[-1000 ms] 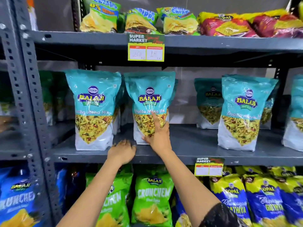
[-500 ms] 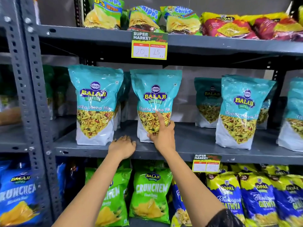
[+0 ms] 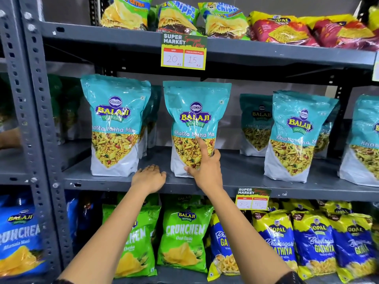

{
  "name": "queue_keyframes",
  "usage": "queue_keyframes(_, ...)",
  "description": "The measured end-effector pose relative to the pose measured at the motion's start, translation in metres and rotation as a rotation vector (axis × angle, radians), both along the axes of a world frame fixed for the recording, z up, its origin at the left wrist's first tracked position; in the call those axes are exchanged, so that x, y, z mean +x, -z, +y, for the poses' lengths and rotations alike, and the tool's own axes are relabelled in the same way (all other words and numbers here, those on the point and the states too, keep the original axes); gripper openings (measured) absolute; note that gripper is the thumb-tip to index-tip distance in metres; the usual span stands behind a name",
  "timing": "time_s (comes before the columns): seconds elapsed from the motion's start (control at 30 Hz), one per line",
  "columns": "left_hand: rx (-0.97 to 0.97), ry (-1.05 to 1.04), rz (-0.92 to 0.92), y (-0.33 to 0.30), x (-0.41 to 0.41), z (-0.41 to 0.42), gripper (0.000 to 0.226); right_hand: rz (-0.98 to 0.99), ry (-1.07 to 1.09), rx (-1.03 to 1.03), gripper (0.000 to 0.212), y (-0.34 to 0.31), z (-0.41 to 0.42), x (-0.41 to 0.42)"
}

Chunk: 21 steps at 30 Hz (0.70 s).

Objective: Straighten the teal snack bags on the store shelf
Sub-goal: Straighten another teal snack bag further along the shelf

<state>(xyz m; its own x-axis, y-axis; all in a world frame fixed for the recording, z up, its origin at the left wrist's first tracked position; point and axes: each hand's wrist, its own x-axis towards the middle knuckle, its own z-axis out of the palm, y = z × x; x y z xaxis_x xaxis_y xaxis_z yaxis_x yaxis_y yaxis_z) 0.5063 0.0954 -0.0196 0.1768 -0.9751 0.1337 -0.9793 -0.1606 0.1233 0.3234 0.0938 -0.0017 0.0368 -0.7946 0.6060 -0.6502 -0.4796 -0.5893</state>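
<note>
Head view showed the right hand (image 3: pixel 205 169) gripping the lower front of a teal Balaji Khatta Mitha Mix bag (image 3: pixel 195 119), index finger stretched up its printed face and thumb at its bottom left edge. That bag stood upright on the grey middle shelf (image 3: pixel 235 177). Just left of it, the left hand (image 3: pixel 148 177) lay palm-down and spread flat on the shelf's front edge, holding nothing. Beyond the left hand stood a second teal bag (image 3: pixel 115 124), upright, with more behind it. Well to the right of the right hand a third teal bag (image 3: pixel 295 136) leaned slightly, another set back beside it (image 3: pixel 256 124). Above the hands hung a price tag (image 3: pixel 183 52) reading 20 and 15. Below the arms sat green Crunchem bags (image 3: pixel 184 236) and blue-and-yellow Gopal Gathiya bags (image 3: pixel 279 242).
</note>
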Motion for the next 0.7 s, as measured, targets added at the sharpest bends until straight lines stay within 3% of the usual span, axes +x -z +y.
queue_keyframes(0.7,-0.008,0.000,0.021,-0.002,0.000,0.002,0.060,0.026,0.022,-0.008,0.098,0.002,0.012,-0.001)
